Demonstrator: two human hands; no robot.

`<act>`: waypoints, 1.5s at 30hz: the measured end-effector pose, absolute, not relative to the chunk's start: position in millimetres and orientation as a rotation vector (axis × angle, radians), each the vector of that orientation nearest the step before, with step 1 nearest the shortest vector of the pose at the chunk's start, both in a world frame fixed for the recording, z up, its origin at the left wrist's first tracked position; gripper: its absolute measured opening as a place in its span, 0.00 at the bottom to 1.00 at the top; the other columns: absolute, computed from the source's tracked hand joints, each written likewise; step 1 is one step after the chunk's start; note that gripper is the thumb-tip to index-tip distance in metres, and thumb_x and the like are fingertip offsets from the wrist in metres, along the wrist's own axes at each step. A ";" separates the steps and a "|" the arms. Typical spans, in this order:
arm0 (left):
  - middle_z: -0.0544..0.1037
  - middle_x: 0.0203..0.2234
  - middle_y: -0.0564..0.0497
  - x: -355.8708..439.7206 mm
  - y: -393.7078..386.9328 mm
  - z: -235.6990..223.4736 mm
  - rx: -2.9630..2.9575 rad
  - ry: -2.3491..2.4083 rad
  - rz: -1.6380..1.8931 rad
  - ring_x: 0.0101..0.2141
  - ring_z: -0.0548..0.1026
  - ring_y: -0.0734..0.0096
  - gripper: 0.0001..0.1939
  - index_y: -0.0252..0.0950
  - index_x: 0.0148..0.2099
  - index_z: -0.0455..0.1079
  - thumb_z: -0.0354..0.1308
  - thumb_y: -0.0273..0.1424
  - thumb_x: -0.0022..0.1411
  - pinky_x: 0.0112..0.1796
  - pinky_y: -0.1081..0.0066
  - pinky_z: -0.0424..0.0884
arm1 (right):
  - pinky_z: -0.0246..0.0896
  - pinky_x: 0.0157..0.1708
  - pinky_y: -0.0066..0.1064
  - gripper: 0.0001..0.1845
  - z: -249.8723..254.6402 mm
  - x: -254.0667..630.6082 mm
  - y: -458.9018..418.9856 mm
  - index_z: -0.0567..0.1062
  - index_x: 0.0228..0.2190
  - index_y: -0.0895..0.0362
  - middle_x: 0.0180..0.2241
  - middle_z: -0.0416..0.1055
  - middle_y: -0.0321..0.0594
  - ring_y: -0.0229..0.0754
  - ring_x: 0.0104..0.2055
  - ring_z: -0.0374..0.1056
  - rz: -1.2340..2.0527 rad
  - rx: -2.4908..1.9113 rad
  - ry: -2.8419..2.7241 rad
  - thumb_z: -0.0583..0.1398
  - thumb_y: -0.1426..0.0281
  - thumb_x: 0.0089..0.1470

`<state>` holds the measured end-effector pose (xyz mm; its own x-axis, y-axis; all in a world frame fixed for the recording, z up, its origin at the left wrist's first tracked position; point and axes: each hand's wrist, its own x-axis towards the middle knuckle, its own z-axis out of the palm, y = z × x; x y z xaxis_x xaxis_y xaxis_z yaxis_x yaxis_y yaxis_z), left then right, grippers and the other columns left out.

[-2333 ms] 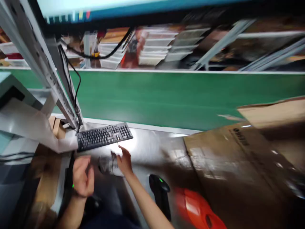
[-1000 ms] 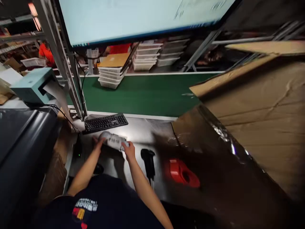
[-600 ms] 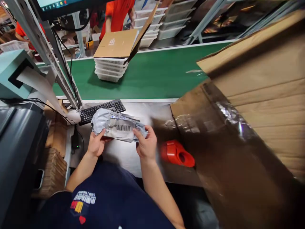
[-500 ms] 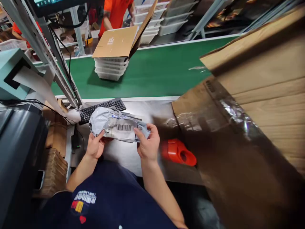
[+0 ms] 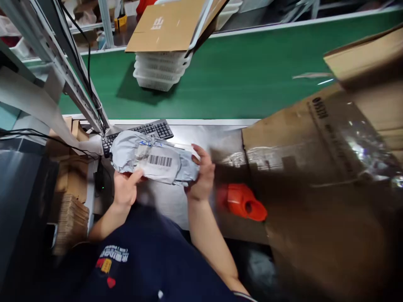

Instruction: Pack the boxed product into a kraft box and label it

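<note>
A pale grey plastic mailer parcel with a barcode label facing up is held in front of my chest, over the metal table. My left hand grips its near left edge, thumb on top and the other fingers hidden below. At the parcel's right end, my right hand is closed around the crumpled plastic. Just beyond the parcel lies a black keyboard, partly covered by it. An orange-red plastic tool, probably a tape dispenser, rests right of my right hand.
A large cardboard box takes up the right side. Across the table runs a green conveyor belt, with stacked white baskets under a cardboard piece. A metal post, cables and folded cardboard stand at left.
The view has tilted down and shifted. My right hand has changed its hold: its thumb was on top of the parcel, and now the fingers wrap the right end. The label faces up more fully.
</note>
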<state>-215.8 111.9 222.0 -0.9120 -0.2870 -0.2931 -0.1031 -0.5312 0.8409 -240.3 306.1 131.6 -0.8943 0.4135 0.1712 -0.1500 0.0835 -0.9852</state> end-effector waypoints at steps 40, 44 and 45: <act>0.86 0.33 0.48 -249.0 74.2 204.0 0.810 -1.197 -2.285 0.31 0.83 0.66 0.24 0.36 0.38 0.84 0.83 0.43 0.42 0.33 0.71 0.81 | 0.57 0.66 0.65 0.48 -77.6 -369.5 340.4 0.65 0.68 0.71 0.58 0.75 0.70 0.72 0.63 0.68 0.890 -0.646 -2.840 0.57 0.49 0.59; 0.87 0.34 0.47 -249.5 75.8 203.2 0.792 -1.203 -2.301 0.34 0.84 0.65 0.24 0.36 0.38 0.84 0.84 0.42 0.41 0.33 0.73 0.82 | 0.67 0.55 0.58 0.42 -92.0 -330.8 338.8 0.72 0.62 0.70 0.49 0.79 0.67 0.68 0.52 0.74 0.782 -0.567 -2.895 0.57 0.51 0.59; 0.87 0.35 0.47 -249.5 76.1 202.9 0.788 -1.201 -2.307 0.34 0.84 0.66 0.25 0.36 0.38 0.84 0.84 0.42 0.40 0.34 0.73 0.82 | 0.68 0.54 0.57 0.39 -94.6 -322.5 338.8 0.72 0.61 0.68 0.49 0.79 0.66 0.67 0.52 0.74 0.770 -0.515 -2.890 0.57 0.52 0.60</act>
<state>-249.5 76.1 202.9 -0.7507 -0.5941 -0.2890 0.1039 -0.5381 0.8364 -322.5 338.8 -94.6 -0.9367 0.3497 0.0160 0.2954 0.8141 -0.4999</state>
